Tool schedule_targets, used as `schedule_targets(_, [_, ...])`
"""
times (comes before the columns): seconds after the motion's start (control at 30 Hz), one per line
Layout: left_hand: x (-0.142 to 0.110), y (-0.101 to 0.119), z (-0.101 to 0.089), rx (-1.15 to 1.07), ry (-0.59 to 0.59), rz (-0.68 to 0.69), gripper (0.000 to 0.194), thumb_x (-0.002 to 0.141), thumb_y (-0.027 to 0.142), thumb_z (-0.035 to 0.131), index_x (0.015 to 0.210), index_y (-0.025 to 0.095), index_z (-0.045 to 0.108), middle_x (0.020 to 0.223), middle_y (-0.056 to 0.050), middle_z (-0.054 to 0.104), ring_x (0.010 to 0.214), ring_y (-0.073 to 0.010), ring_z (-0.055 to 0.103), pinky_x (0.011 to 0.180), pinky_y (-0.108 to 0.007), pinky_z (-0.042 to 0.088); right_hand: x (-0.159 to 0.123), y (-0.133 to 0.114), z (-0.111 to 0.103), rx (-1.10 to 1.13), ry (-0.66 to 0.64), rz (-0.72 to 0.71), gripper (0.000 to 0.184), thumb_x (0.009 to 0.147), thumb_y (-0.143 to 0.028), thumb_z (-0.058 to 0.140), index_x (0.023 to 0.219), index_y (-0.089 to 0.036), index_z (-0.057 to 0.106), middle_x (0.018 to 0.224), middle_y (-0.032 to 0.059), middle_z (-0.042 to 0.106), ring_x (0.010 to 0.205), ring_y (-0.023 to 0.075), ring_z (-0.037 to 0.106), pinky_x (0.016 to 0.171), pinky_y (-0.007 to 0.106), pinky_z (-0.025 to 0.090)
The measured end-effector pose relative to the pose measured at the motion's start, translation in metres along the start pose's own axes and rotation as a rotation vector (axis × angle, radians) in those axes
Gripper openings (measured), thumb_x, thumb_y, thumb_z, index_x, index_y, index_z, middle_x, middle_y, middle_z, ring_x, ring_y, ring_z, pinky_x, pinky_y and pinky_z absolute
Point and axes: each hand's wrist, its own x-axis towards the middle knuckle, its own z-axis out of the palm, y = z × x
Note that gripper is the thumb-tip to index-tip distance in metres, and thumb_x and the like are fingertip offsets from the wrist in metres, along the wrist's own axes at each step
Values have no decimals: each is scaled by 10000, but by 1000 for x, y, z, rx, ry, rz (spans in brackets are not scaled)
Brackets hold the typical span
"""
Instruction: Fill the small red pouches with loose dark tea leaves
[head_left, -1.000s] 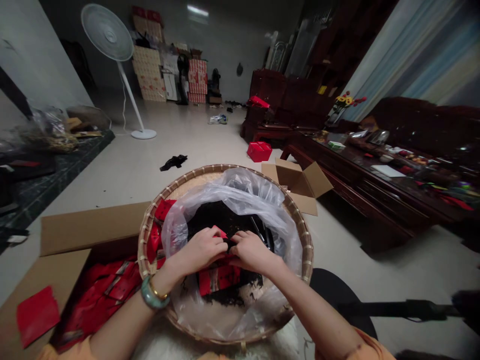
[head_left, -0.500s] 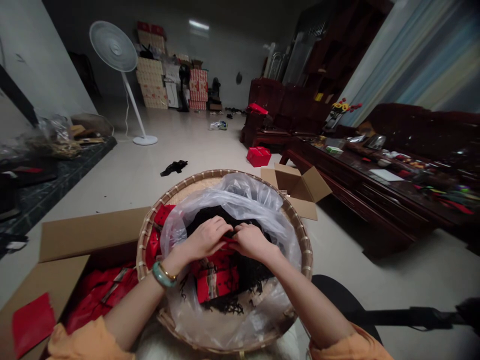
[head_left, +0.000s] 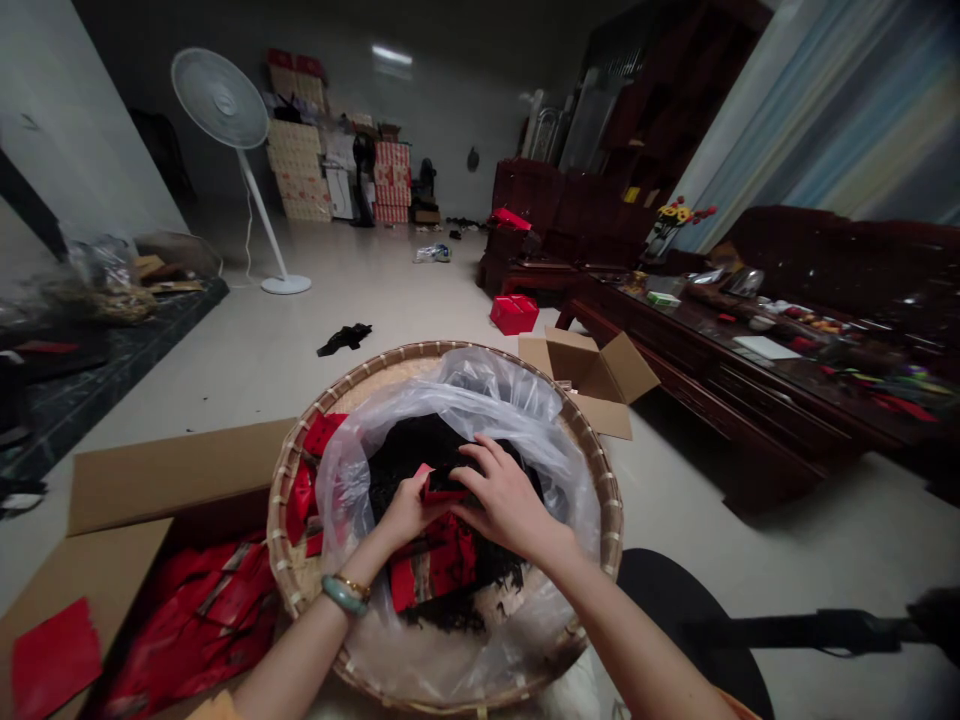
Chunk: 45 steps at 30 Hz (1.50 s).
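Observation:
A round woven basket rests on my lap, lined with a clear plastic bag that holds a heap of dark loose leaves. My left hand is closed on a small red pouch held over the heap. My right hand lies curled over the pouch's mouth, fingers bent against the leaves. Another red packet lies flat in the bag under my hands. Several red pouches sit at the basket's left rim.
An open cardboard box at my left holds several red pouches. A smaller open box stands behind the basket. A standing fan is far left, a dark wooden table to the right, stacked cartons at the back wall.
My left hand has drawn back and lifted the red pouch upright, and my right hand has shifted left onto the pouch's mouth. The view has tilted slightly.

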Motion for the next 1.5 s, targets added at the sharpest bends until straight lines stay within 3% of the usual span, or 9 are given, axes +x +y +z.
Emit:
schedule_targets(0.17, [-5, -1, 5, -18, -61, -6, 244, 667, 291, 678, 856, 141, 637, 777, -17, 640, 692, -156, 555, 649, -254, 458, 6, 3, 1, 20, -125, 29, 329, 806, -399, 606, 1044, -176, 650, 1218, 136, 537, 1298, 314, 295, 1010, 459, 342])
schedule_targets(0.33, [-9, 8, 7, -175, -80, -147, 328, 617, 282, 719, 893, 129, 626, 818, -18, 655, 733, -163, 584, 705, -293, 482, 15, 10, 5, 210, -147, 56, 260, 810, -360, 604, 994, -189, 672, 1089, 103, 611, 1128, 248, 486, 946, 386, 399])
schedule_targets(0.47, [-12, 26, 4, -409, -58, -294, 502, 567, 271, 770, 1017, 144, 588, 893, -39, 670, 771, -181, 627, 728, -319, 507, 14, 17, 24, 727, 92, 400, 390, 737, -305, 654, 1104, -185, 600, 836, 31, 656, 728, 148, 595, 676, 273, 477])
schedule_targets(0.57, [-12, 37, 3, -568, -44, -367, 498, 609, 365, 753, 1021, 151, 575, 819, -24, 665, 664, -162, 642, 624, -289, 523, 11, 21, 44, 1049, 128, 652, 274, 646, -353, 698, 822, -146, 661, 640, -2, 630, 536, 115, 535, 508, 231, 420])
schedule_targets(0.7, [-12, 42, 4, -686, 28, -415, 420, 714, 506, 634, 917, 141, 595, 670, -1, 637, 515, -127, 618, 481, -221, 490, 10, 20, 56, 1244, 117, 770, 275, 547, -381, 745, 632, -143, 637, 504, -32, 580, 433, 85, 465, 452, 218, 365])
schedule_targets(1.03, [-13, 43, 4, -820, 36, -545, 417, 664, 466, 688, 886, 121, 609, 672, -43, 674, 492, -136, 617, 466, -239, 504, 7, 16, 67, 1310, 171, 825, 289, 536, -383, 753, 645, -137, 648, 527, -24, 590, 440, 78, 467, 430, 201, 356])
schedule_targets(1.2, [-13, 36, 12, -698, 300, -405, 410, 654, 441, 690, 925, 165, 554, 725, 10, 653, 543, -110, 622, 476, -188, 485, 2, 13, 72, 1322, 226, 865, 310, 565, -408, 737, 687, -140, 640, 550, -20, 588, 454, 89, 485, 410, 199, 363])
schedule_targets(1.4, [-16, 29, 19, -673, 293, -439, 344, 659, 434, 676, 814, 146, 570, 606, 17, 630, 434, -117, 596, 382, -193, 459, -1, 6, 78, 1313, 313, 847, 319, 581, -384, 740, 777, -143, 665, 622, 2, 630, 541, 118, 547, 503, 225, 426])
schedule_targets(1.5, [-16, 28, 19, -653, 290, -464, 370, 667, 441, 664, 859, 139, 567, 600, 13, 630, 386, -115, 567, 336, -197, 428, -3, 5, 81, 1303, 327, 838, 327, 576, -352, 752, 816, -143, 680, 675, 16, 652, 605, 132, 576, 569, 239, 450])
